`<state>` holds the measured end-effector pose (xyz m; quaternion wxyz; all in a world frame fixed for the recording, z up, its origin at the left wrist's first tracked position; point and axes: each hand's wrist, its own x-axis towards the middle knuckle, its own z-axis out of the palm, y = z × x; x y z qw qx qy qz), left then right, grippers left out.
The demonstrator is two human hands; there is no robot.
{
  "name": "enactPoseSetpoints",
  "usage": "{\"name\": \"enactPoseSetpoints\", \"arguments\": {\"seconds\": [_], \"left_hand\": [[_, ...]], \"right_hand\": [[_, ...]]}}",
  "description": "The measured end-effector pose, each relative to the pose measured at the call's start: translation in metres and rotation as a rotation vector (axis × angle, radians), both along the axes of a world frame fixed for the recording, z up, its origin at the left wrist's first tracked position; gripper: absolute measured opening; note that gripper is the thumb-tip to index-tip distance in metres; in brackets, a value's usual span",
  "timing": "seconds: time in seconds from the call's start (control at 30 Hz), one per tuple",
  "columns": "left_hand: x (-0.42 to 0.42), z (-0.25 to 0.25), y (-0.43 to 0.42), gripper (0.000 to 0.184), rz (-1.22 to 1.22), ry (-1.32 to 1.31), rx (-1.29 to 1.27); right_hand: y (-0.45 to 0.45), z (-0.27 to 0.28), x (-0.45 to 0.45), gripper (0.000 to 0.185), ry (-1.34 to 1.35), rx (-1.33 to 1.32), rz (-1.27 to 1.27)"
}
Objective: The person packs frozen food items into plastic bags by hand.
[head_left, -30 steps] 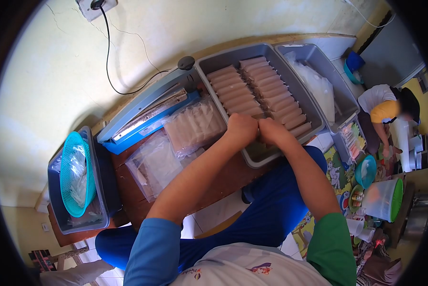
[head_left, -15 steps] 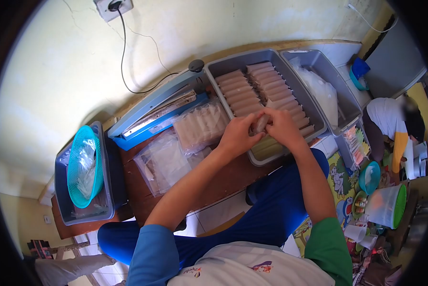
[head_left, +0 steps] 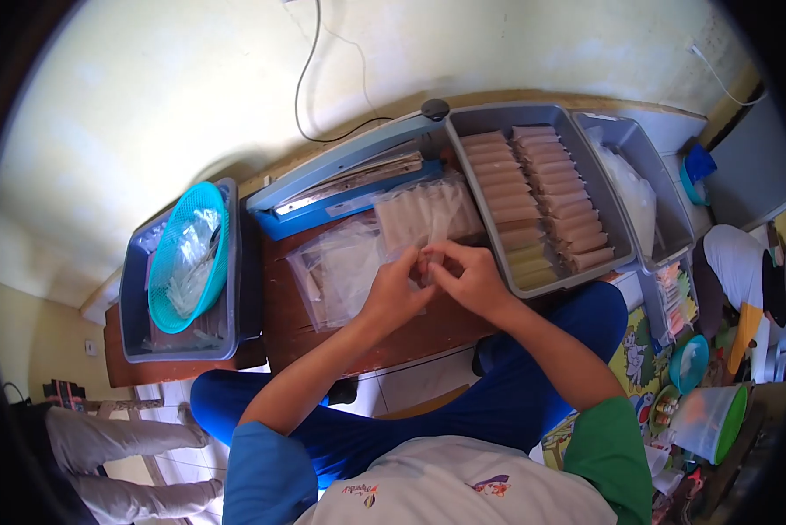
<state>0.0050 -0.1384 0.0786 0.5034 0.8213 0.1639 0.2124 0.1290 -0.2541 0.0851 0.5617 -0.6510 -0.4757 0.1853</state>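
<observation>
My left hand (head_left: pixel 394 287) and my right hand (head_left: pixel 471 276) meet over the brown table, fingers pinched together. Between them is the near end of a clear plastic bag (head_left: pixel 410 214), its film partly hidden by my fingers. Several pale brown filled tubes lie side by side inside this bag. Flat clear plastic bags (head_left: pixel 336 271) lie just left of my hands. To the right, a grey bin (head_left: pixel 546 112) holds rows of brownish filled tubes (head_left: pixel 502 188), with a few yellow-green tubes (head_left: pixel 528 265) at its near left corner.
Behind the bags stands a blue sealer-like device (head_left: pixel 345 206) with a long arm. A turquoise basket (head_left: pixel 161 293) rests on a dark bin (head_left: pixel 135 337) at left. Another grey bin (head_left: pixel 673 188) holds white plastic. A person (head_left: pixel 732 262) bends at far right; someone's legs (head_left: pixel 130 446) show at lower left.
My hands have moved left, from above the grey bin's tubes to the near end of the plastic bag. The brownish tube between my fingers earlier no longer shows there. The view has shifted.
</observation>
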Motion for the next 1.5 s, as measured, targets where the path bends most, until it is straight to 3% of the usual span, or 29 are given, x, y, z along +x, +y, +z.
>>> {"name": "enactPoseSetpoints", "arguments": {"seconds": [0.1,0.17,0.3,0.43,0.6,0.8,0.9,1.0,1.13,1.2,1.43,1.5], "left_hand": [[-0.036,0.002,0.010,0.029,-0.064,0.112,-0.052],[-0.060,0.001,0.022,0.029,-0.140,0.153,0.129],[-0.105,-0.007,0.054,0.034,0.036,0.200,0.399],[-0.130,-0.009,0.061,0.040,0.119,0.317,0.515],[-0.129,-0.031,0.054,0.044,0.136,0.439,0.790],[-0.133,-0.048,0.066,0.026,0.175,0.502,0.786],[-0.132,-0.048,0.071,0.021,0.170,0.481,0.728],[-0.135,-0.033,0.067,0.032,0.113,0.484,0.626],[-0.140,-0.036,0.066,0.025,0.127,0.440,0.771],[-0.142,-0.038,0.067,0.027,0.138,0.517,0.865],[-0.137,-0.040,0.067,0.016,0.228,0.437,0.807],[-0.135,-0.037,0.066,0.015,0.276,0.369,0.765]], "right_hand": [[0.007,-0.011,-0.021,0.025,0.062,-0.072,0.073],[0.008,-0.009,-0.032,0.025,0.114,-0.156,0.106],[0.012,-0.015,-0.048,0.024,0.190,-0.278,0.189],[0.017,-0.022,-0.063,0.023,0.228,-0.346,0.291],[0.021,-0.042,-0.075,0.030,-0.040,-0.280,0.520],[0.022,-0.035,-0.088,0.036,-0.053,-0.491,0.696],[0.025,-0.050,-0.094,0.036,-0.080,-0.408,0.747],[0.025,-0.051,-0.096,0.035,-0.096,-0.459,0.759],[0.017,-0.056,-0.089,0.035,-0.124,-0.517,0.778],[0.014,-0.058,-0.088,0.035,-0.117,-0.488,0.769],[0.024,-0.056,-0.096,0.038,-0.099,-0.473,0.740],[0.030,-0.056,-0.102,0.047,-0.135,-0.305,0.643]]}}
